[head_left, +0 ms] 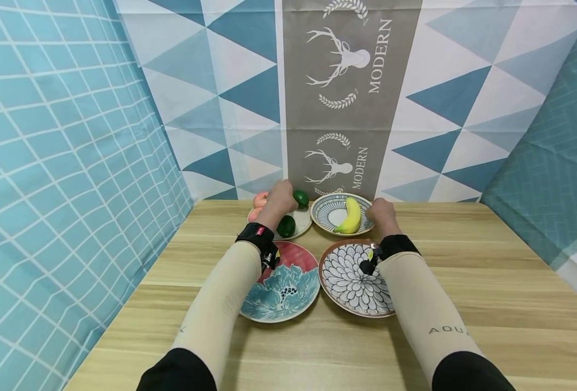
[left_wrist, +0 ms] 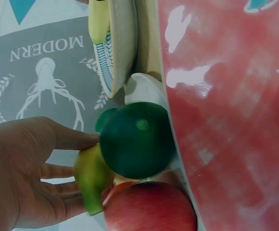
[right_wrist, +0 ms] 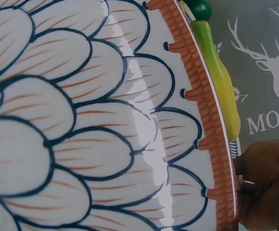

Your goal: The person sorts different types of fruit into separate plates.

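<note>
Over a white plate (head_left: 302,221) of fruit at the back, my left hand (head_left: 281,196) pinches a yellow-green banana (left_wrist: 94,175) by its body, its green stem pointing down in the left wrist view. Close beside it are a dark green round fruit (left_wrist: 138,139) and a red apple (left_wrist: 149,207). My right hand (head_left: 382,213) grips the right rim of a blue-striped plate (head_left: 324,212), its fingertips partly hidden by a nearer plate in the right wrist view. A yellow banana (head_left: 351,216) lies on the striped plate.
In front stand a red and teal flower plate (head_left: 281,301) and a brown-rimmed petal plate (head_left: 357,282), side by side on the wooden table (head_left: 489,288). A patterned cloth backdrop (head_left: 337,125) rises right behind the back plates.
</note>
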The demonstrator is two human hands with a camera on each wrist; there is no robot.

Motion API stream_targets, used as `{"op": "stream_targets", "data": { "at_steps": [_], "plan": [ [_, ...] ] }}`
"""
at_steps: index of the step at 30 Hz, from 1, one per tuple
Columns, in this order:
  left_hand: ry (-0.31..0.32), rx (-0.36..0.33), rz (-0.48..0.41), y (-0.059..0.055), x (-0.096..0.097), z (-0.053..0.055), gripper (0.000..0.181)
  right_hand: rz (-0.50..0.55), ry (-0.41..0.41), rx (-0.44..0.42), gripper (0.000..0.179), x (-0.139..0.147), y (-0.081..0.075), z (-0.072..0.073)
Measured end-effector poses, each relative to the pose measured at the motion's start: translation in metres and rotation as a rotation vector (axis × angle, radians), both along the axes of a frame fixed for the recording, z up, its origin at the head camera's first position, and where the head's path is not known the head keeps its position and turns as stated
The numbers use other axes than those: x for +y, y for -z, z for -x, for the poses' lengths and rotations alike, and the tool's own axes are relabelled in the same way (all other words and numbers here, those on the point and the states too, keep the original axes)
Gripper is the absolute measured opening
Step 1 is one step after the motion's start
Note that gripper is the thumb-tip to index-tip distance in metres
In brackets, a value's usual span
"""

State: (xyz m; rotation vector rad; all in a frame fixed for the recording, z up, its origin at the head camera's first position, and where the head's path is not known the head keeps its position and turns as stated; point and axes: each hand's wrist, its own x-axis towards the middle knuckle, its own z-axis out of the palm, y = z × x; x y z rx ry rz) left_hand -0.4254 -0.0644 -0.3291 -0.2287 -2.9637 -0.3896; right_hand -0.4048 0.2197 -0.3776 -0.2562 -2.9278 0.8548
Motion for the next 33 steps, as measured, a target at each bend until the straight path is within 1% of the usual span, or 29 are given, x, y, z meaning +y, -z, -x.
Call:
{"op": "stream_targets", "data": {
  "at_steps": [3, 6, 10, 13, 16, 18, 23, 26, 29, 33],
  "plan": [
    [-0.014, -0.016, -0.007, 0.002, -0.001, -0.003, 0.029, -0.002, 0.001, -0.003, 0.025, 0.001, 0.000, 0.001],
    [-0.032, -0.029, -0.002, 0.006, -0.001, -0.004, 0.026, 0.003, 0.002, -0.008, 0.026, 0.002, 0.001, 0.002],
    [-0.059, -0.024, 0.072, 0.008, 0.004, -0.002, 0.033, 0.031, 0.011, -0.008, 0.026, 0.002, 0.000, 0.002],
    [-0.097, -0.025, 0.120, 0.009, 0.011, -0.001, 0.040, 0.031, 0.013, -0.007, 0.026, 0.002, 0.000, 0.002],
    [-0.144, -0.053, 0.126, 0.012, 0.018, 0.001, 0.046, 0.025, 0.011, -0.008, 0.026, 0.002, 0.000, 0.002],
    [-0.167, -0.079, 0.148, 0.015, 0.023, 0.003, 0.050, 0.019, 0.008, -0.005, 0.026, 0.002, 0.001, 0.003],
    [-0.188, -0.132, 0.230, 0.020, 0.034, 0.004, 0.045, 0.010, -0.009, 0.009, 0.026, 0.004, 0.004, 0.004],
    [-0.204, -0.143, 0.242, 0.021, 0.038, 0.003, 0.039, 0.023, -0.008, 0.005, 0.026, 0.005, 0.004, 0.005],
    [-0.218, -0.134, 0.257, 0.023, 0.039, 0.005, 0.036, 0.034, 0.004, -0.006, 0.026, 0.006, 0.005, 0.006],
    [-0.207, -0.109, 0.293, 0.026, 0.037, 0.010, 0.038, 0.040, 0.011, -0.008, 0.024, 0.008, 0.006, 0.008]
  ]
}}
